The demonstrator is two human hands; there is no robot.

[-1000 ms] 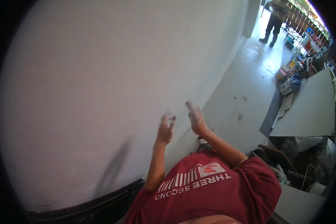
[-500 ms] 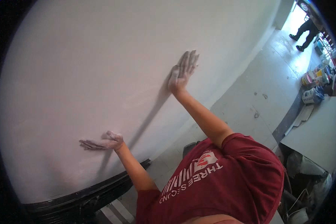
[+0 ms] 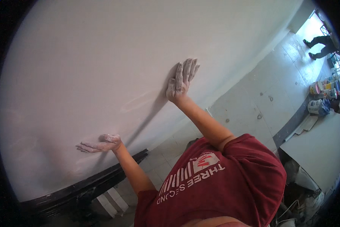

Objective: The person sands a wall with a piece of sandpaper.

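Hands (image 3: 180, 82) now farther apart, fingers (image 3: 89, 146) outstretched

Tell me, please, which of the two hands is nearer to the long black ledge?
The left hand, which points to the picture's left, is nearer to the black ledge. The right hand is higher in the picture and points upward.

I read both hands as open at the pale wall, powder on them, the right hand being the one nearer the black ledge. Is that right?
Not quite: the head view shows the left hand nearer the black ledge, not the right hand. Both are open at the pale wall, with powder on them.
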